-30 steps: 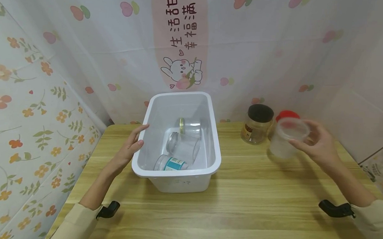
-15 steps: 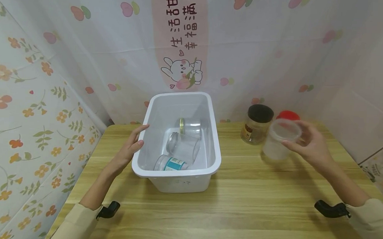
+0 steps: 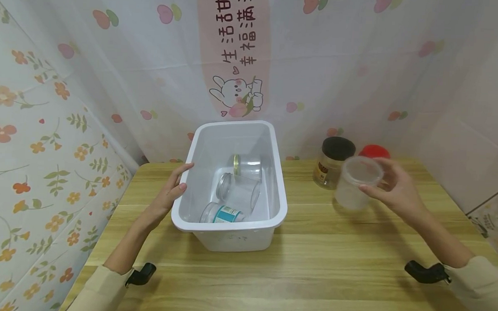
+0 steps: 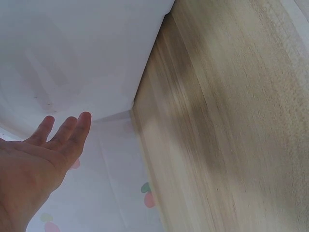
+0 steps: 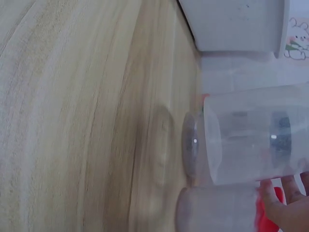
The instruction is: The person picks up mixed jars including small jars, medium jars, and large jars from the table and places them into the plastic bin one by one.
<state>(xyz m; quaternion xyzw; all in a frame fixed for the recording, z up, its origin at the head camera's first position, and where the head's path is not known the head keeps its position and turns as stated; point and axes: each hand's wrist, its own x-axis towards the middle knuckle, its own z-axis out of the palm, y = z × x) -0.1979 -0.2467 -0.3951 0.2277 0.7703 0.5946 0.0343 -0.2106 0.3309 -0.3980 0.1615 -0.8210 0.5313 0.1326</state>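
My right hand [image 3: 396, 190] grips a frosted plastic jar [image 3: 352, 191] near its top, thumb in front and fingers round the far side. In the right wrist view the frosted jar [image 5: 246, 137] is held clear of the table, its base over its own shadow. My left hand [image 3: 169, 189] rests at the left rim of a white plastic bin [image 3: 233, 239], and in the left wrist view its fingers [image 4: 72, 133] extend along the bin's outer wall. Inside the bin lie a gold-lidded jar [image 3: 250, 167], a silver-lidded jar [image 3: 241, 192] and a blue-labelled jar [image 3: 226, 214].
Behind the frosted jar stand a black-lidded jar [image 3: 335, 161] and a red-lidded jar [image 3: 374, 151], the latter partly hidden. All stand on a wooden table [image 3: 310, 276], with a printed curtain [image 3: 358, 86] along its back edge.
My right hand has carried the frosted jar leftward, from in front of the red-lidded jar towards the black-lidded one. The left hand and the bin have stayed put.
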